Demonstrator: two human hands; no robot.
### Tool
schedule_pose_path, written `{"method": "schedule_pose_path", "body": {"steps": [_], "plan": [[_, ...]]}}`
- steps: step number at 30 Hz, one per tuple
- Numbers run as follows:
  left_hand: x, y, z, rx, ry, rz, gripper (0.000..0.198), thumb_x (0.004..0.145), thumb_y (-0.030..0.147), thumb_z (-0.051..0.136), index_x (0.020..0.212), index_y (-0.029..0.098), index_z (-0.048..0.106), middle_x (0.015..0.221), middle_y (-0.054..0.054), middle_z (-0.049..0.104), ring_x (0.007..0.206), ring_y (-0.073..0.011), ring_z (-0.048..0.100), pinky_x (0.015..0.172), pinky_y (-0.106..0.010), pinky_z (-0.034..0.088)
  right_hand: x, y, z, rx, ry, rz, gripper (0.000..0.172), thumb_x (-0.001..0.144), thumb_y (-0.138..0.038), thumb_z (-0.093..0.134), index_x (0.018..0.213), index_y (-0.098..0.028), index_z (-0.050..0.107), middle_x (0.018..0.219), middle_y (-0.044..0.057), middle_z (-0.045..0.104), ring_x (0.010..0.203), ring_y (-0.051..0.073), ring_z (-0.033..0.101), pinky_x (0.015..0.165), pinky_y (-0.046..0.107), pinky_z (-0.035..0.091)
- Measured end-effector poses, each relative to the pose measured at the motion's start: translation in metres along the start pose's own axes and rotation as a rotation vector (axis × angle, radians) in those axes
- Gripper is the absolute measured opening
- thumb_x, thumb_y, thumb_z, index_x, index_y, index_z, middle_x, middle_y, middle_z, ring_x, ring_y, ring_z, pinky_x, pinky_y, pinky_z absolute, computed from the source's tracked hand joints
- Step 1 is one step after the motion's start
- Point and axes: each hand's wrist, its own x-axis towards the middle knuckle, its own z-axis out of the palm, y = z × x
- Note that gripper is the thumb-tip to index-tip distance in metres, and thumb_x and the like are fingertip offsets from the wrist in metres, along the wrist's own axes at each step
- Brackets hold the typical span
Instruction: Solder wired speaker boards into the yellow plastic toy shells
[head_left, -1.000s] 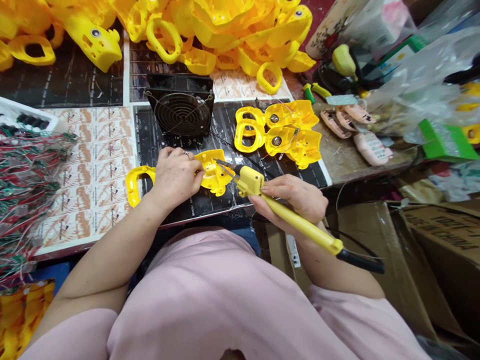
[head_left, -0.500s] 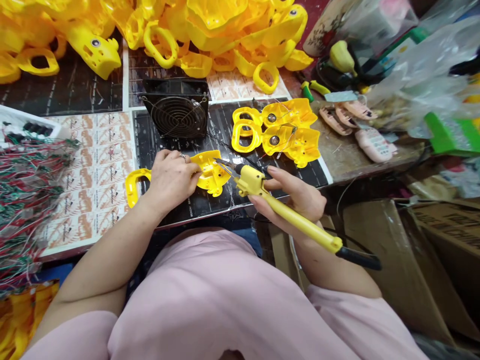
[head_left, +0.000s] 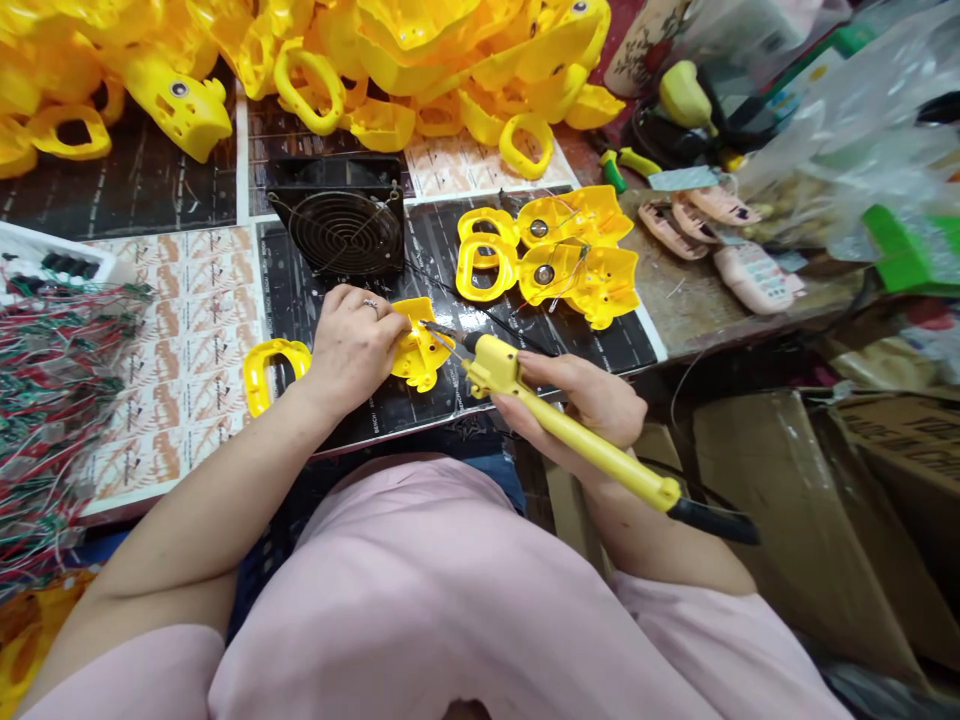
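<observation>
My left hand (head_left: pixel 351 345) rests closed on a yellow plastic shell (head_left: pixel 421 350) with a loop handle (head_left: pixel 264 368), pressing it to the black mat. A ring shows on one finger. My right hand (head_left: pixel 589 400) grips a yellow soldering iron (head_left: pixel 570 432); its metal tip touches the inside of the shell near my left fingers. The iron's black cord end points to the lower right.
A black fan (head_left: pixel 341 228) stands behind the shell. Two finished yellow shells (head_left: pixel 559 255) lie to the right. A big heap of yellow shells (head_left: pixel 390 55) fills the back. Bundled red and green wires (head_left: pixel 52 400) lie left. Cardboard boxes (head_left: pixel 847 500) stand at right.
The view has shifted slightly. My right index finger, raised half a second ago, is back down on the iron. The tip stays at the shell.
</observation>
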Motion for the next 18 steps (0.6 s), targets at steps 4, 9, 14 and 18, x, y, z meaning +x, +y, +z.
{"method": "schedule_pose_path", "body": {"steps": [4, 9, 14, 18], "plan": [[-0.0036, 0.0021, 0.0027, -0.008, 0.004, -0.003, 0.024, 0.094, 0.021, 0.051, 0.081, 0.020, 0.072, 0.105, -0.010, 0.070, 0.101, -0.0255, 0.058, 0.082, -0.039, 0.048, 0.0033, -0.0025, 0.0043, 0.043, 0.017, -0.067, 0.021, 0.086, -0.024, 0.076, 0.099, -0.024, 0.059, 0.072, -0.002, 0.071, 0.058, 0.015, 0.069, 0.052, 0.026, 0.061], [-0.0040, 0.0031, 0.0015, -0.018, -0.005, -0.010, 0.020, 0.091, 0.017, 0.054, 0.082, 0.019, 0.071, 0.106, -0.009, 0.070, 0.102, -0.0252, 0.058, 0.072, -0.035, 0.048, 0.0055, -0.0072, 0.0047, 0.042, -0.021, -0.074, 0.022, 0.085, -0.019, 0.076, 0.089, -0.025, 0.056, 0.069, -0.003, 0.071, 0.058, 0.013, 0.069, 0.053, 0.023, 0.060], [-0.0023, 0.0042, 0.0012, 0.069, -0.023, 0.000, 0.022, 0.091, 0.018, 0.054, 0.082, 0.019, 0.073, 0.106, -0.008, 0.071, 0.102, -0.0248, 0.059, 0.067, -0.033, 0.047, 0.0055, -0.0084, 0.0065, 0.080, -0.046, -0.057, 0.020, 0.084, -0.020, 0.077, 0.087, -0.021, 0.057, 0.071, -0.002, 0.072, 0.059, 0.011, 0.069, 0.057, 0.020, 0.060], [-0.0004, 0.0059, -0.0004, 0.108, -0.058, 0.011, 0.022, 0.091, 0.017, 0.053, 0.083, 0.019, 0.074, 0.105, -0.008, 0.071, 0.100, -0.0255, 0.059, 0.069, -0.035, 0.047, 0.0091, -0.0076, 0.0072, 0.049, -0.067, -0.122, 0.018, 0.086, -0.021, 0.076, 0.085, -0.021, 0.057, 0.070, -0.002, 0.072, 0.059, 0.010, 0.069, 0.058, 0.019, 0.059]]}}
